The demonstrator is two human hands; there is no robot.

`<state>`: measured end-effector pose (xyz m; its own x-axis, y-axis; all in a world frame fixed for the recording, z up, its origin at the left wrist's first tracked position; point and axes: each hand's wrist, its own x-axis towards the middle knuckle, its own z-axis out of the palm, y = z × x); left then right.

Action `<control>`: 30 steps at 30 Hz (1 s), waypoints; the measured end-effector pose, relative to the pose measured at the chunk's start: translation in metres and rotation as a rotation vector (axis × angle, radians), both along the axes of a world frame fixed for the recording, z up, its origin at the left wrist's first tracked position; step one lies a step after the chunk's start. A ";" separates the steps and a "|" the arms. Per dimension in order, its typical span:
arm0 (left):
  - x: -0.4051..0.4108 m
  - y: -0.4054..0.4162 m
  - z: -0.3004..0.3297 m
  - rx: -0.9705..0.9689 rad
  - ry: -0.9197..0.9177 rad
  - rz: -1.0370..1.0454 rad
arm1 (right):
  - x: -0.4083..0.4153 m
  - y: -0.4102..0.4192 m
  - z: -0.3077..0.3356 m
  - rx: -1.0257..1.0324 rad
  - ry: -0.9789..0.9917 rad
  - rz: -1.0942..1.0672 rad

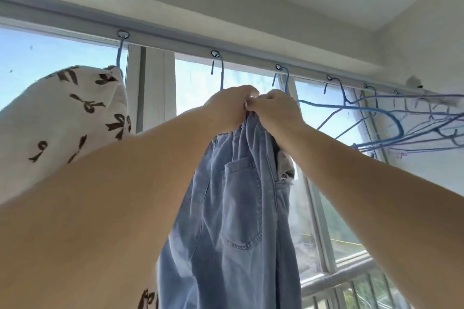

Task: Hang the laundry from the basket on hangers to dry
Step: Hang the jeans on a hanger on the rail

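Observation:
A pair of light blue jeans (pixel 236 208) hangs down the middle of the view, back pocket facing me. My left hand (pixel 227 108) and my right hand (pixel 276 110) are raised side by side and both grip the bunched waistband at its top. A blue hanger hook (pixel 221 70) rises from behind my left hand to a ring on the rail (pixel 175 41) above the window. A second blue hook (pixel 285 79) rises behind my right hand. The hanger's body under the jeans is hidden by my hands.
A white garment with dark bow prints (pixel 62 118) hangs from a blue hanger at the left. Several bare blue and purple wire hangers (pixel 406 123) crowd the rail to the right. Window panes and a white frame lie behind; a wall closes the right side.

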<state>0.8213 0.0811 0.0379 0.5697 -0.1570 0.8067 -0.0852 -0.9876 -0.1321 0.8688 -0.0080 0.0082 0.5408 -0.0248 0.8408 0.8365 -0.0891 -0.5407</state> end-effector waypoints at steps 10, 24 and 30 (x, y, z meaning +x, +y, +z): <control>0.002 -0.003 -0.009 -0.038 -0.004 -0.081 | 0.004 -0.014 -0.032 0.115 -0.405 -0.308; -0.004 -0.007 -0.015 -0.376 -0.054 -0.442 | 0.015 -0.028 -0.059 -0.208 -0.352 -0.400; 0.020 0.010 -0.072 -0.693 -0.171 -0.537 | 0.021 -0.034 -0.068 -0.435 -0.165 -0.356</control>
